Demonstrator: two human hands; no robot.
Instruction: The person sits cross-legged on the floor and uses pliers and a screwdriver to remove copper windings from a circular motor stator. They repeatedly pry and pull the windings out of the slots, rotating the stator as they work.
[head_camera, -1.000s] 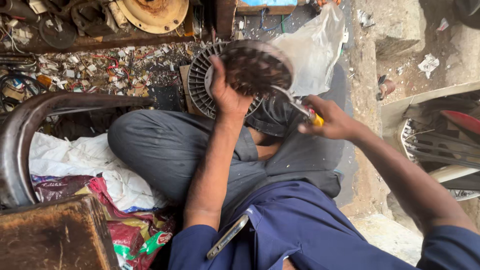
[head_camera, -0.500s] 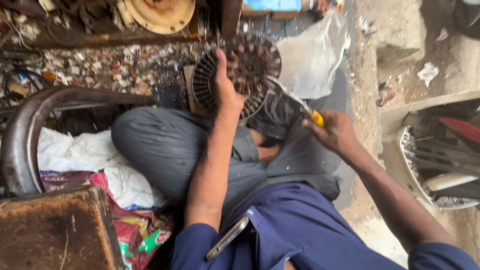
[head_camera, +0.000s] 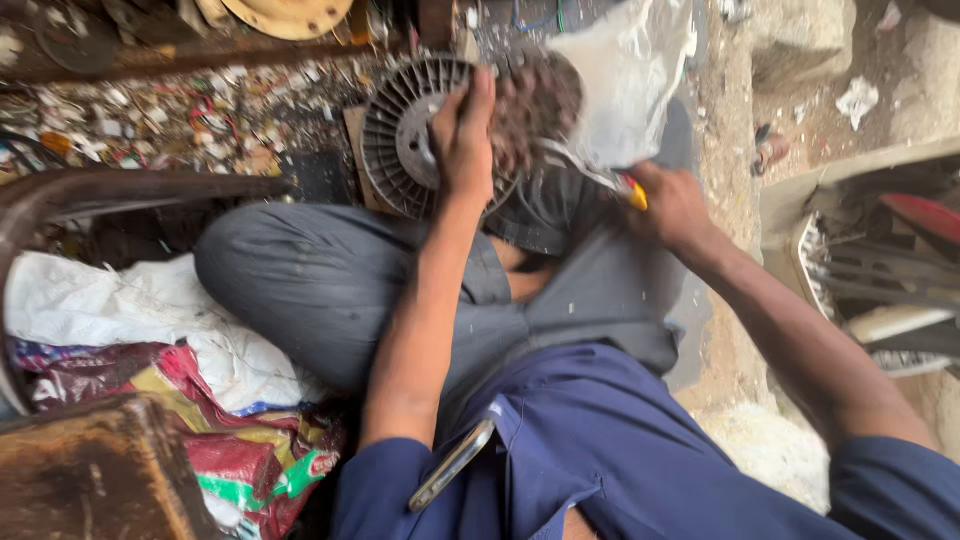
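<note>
Finned round metal part (head_camera: 400, 150) is propped on edge over the seated person's knee, left hand (head_camera: 462, 140) clamped across it, steadying it while right hand (head_camera: 672, 205) closes around a yellow-handled tool (head_camera: 600, 180) at its rim.

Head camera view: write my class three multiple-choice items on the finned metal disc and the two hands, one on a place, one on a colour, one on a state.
1. Where is the finned metal disc?
A. in front of the bent knees
B. on the wooden block
C. inside the plastic bag

2. What colour is the handle of the screwdriver?
A. green
B. yellow
C. white

3. What is the left hand doing?
A. resting open on the trousers
B. gripping the disc
C. holding a rag

Answers:
1 A, it sits beyond the grey trousers.
2 B, yellow shows by the right hand.
3 B, the fingers curl over the disc's top.
</note>
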